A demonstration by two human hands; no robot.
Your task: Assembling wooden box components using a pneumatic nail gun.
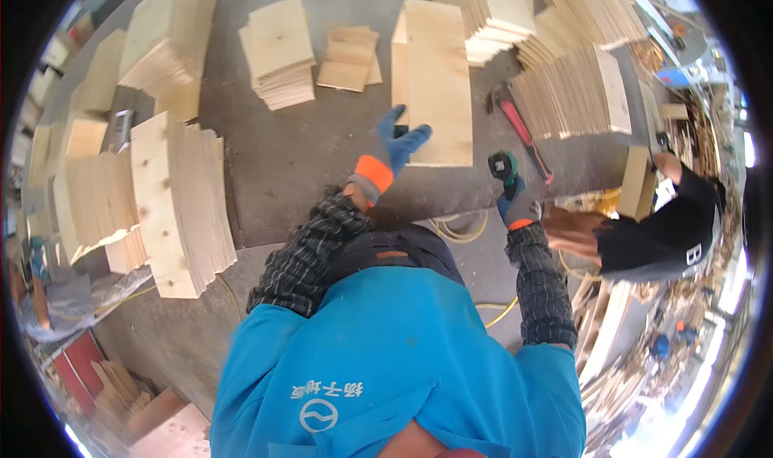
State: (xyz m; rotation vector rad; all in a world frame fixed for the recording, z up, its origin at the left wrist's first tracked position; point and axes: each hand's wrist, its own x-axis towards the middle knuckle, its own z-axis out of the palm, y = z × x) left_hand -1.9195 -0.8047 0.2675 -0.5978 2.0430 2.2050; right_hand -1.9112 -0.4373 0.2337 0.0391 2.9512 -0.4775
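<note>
A pale wooden box [440, 79] of joined boards stands on the dark worktable [322, 152] in front of me. My left hand [400, 144], in a blue glove with an orange cuff, holds the near left corner of this box, fingers and thumb spread over its edges. In my gloved right hand [514, 203], near the table's front edge, is a dark green and black handheld power tool [503, 166]. The tool is seen end-on, so its exact kind is unclear. Just beyond it lies a hammer with a red handle [522, 129].
Stacked boards [183, 204] rise at the left, with another stack [572, 94] at the right. Smaller panels [349, 58] lie behind the box. A person in black [668, 224] is close on my right. Yellow hose [460, 231] runs below the table edge.
</note>
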